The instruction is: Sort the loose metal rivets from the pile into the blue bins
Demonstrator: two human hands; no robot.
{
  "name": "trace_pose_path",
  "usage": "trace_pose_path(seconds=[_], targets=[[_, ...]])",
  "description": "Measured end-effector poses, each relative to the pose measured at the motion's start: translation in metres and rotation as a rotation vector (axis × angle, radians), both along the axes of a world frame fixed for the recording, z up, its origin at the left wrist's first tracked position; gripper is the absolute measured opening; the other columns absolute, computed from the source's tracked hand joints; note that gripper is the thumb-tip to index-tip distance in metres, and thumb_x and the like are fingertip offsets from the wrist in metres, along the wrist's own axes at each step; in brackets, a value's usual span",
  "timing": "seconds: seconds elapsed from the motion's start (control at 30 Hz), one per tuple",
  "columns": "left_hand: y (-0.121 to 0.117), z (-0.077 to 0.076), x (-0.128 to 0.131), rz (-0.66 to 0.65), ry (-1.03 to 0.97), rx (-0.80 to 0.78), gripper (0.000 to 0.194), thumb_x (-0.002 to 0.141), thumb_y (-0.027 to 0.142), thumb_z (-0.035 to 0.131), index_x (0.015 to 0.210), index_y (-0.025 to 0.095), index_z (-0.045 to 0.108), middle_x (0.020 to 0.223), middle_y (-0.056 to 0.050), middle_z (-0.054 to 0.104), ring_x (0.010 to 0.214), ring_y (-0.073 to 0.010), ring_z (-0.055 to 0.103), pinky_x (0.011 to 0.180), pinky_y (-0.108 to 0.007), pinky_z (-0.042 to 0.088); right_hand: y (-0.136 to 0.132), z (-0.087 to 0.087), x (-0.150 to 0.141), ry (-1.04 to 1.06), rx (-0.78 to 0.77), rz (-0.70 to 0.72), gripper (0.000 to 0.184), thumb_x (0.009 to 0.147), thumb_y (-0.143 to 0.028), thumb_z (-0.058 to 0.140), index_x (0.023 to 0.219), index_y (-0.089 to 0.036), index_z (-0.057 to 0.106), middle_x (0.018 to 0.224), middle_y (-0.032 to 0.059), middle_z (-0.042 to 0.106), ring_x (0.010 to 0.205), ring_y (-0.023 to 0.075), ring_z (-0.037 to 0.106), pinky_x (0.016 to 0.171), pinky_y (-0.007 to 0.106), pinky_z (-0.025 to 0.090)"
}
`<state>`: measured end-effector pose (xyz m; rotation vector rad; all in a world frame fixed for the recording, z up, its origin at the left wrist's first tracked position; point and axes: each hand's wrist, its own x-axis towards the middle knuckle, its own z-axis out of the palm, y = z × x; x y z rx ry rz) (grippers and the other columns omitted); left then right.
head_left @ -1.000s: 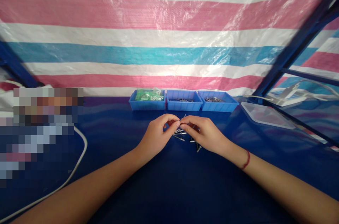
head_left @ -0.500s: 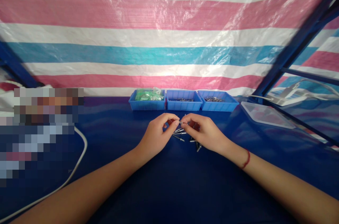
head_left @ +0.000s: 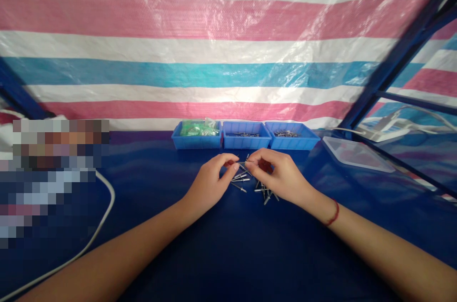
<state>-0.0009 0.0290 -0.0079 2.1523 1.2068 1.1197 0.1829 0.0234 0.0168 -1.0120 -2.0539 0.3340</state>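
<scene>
My left hand (head_left: 214,176) is closed in a pinch on one end of a blind rivet (head_left: 242,163). The thumb and forefinger of my right hand (head_left: 276,171) are closed at its other end, so its thin shank spans the small gap between my fingertips. Much of the rivet is hidden by the fingers. Below them, several loose blind rivets (head_left: 240,180) lie on the dark blue table (head_left: 243,249). Another small heap of rivets (head_left: 266,192) rests under my right hand and is partly covered by it.
Along the back stand three blue bins: the left bin (head_left: 196,143) with green plastic packets, the middle bin (head_left: 246,144) and the right bin (head_left: 294,143) with metal pieces. A clear lid (head_left: 359,154) lies right; a white cable (head_left: 107,211) runs left, near a blurred patch.
My fingertips have drawn slightly apart, showing more of the rivet's shank between them. My right hand has shifted a little, uncovering more of the heap beneath it.
</scene>
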Motion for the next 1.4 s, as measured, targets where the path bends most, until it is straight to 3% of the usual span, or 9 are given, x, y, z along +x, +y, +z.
trace_pose_path(seconds=[0.17,0.33,0.4,0.5,0.6,0.8,1.17,1.4], targets=[[-0.003,-0.002,0.002,0.088,0.208,0.047,0.033,0.087,0.031,0.052,0.118,0.020,0.055,0.107,-0.006,0.066,0.104,-0.0232,0.056,0.092,-0.041,0.041,0.024,0.008,0.028,0.064,0.104,-0.285,0.017,0.083,-0.030,0.054,0.078,-0.017,0.064,0.069,0.0020,0.063,0.054,0.0115,0.052,0.053,0.024,0.041],[-0.010,0.000,0.002,-0.030,0.452,0.046,0.040,0.084,0.050,0.051,0.120,0.033,0.056,0.131,-0.003,0.055,0.124,-0.0293,0.043,0.097,-0.051,0.032,0.059,0.009,0.076,0.076,0.160,-0.704,0.018,0.079,-0.031,0.056,0.079,-0.016,0.066,0.067,0.0039,0.064,0.058,0.0158,0.056,0.059,0.027,0.041],[-0.011,0.001,0.001,-0.077,0.495,0.024,0.041,0.084,0.053,0.050,0.120,0.034,0.057,0.137,-0.002,0.050,0.127,-0.0298,0.040,0.100,-0.054,0.028,0.069,0.004,0.091,-0.048,0.144,-0.791,0.020,0.078,-0.032,0.056,0.082,-0.015,0.067,0.066,0.0047,0.063,0.061,0.0183,0.057,0.061,0.029,0.040],[-0.010,0.001,0.000,-0.068,0.485,0.011,0.032,0.087,0.040,0.049,0.116,0.032,0.059,0.135,-0.002,0.052,0.124,-0.0267,0.045,0.100,-0.052,0.028,0.075,-0.003,0.100,-0.154,0.089,-0.830,0.028,0.079,-0.035,0.054,0.090,-0.013,0.068,0.065,0.0050,0.061,0.062,0.0202,0.057,0.059,0.030,0.038],[-0.007,0.001,0.001,-0.042,0.437,-0.004,0.024,0.089,0.028,0.048,0.105,0.030,0.065,0.122,0.000,0.062,0.115,-0.0233,0.052,0.095,-0.047,0.033,0.071,-0.004,0.093,-0.130,0.118,-0.784,0.028,0.080,-0.033,0.052,0.093,-0.013,0.067,0.066,0.0047,0.061,0.063,0.0194,0.057,0.060,0.029,0.039],[-0.002,0.002,0.001,-0.057,0.372,0.020,0.019,0.088,0.022,0.052,0.091,0.025,0.070,0.099,0.000,0.070,0.095,-0.0194,0.059,0.086,-0.035,0.041,0.054,0.001,0.063,-0.120,0.138,-0.557,0.021,0.080,-0.027,0.052,0.088,-0.015,0.067,0.071,0.0045,0.064,0.063,0.0173,0.057,0.063,0.028,0.041],[-0.001,-0.002,0.001,-0.008,0.324,-0.008,0.023,0.089,0.016,0.049,0.103,0.021,0.067,0.099,-0.004,0.066,0.097,-0.0207,0.059,0.086,-0.037,0.044,0.016,-0.006,0.012,-0.181,0.059,-0.021,0.013,0.082,-0.017,0.052,0.083,-0.017,0.064,0.074,0.0028,0.065,0.066,0.0134,0.058,0.062,0.025,0.043],[0.002,-0.005,-0.001,-0.047,0.109,0.044,0.015,0.086,0.014,0.053,0.096,0.020,0.062,0.091,-0.001,0.065,0.086,-0.0146,0.062,0.080,-0.027,0.047,0.010,-0.010,0.004,-0.149,0.011,0.106,0.008,0.080,-0.017,0.058,0.084,-0.017,0.065,0.077,0.0028,0.063,0.067,0.0122,0.055,0.062,0.024,0.043]])
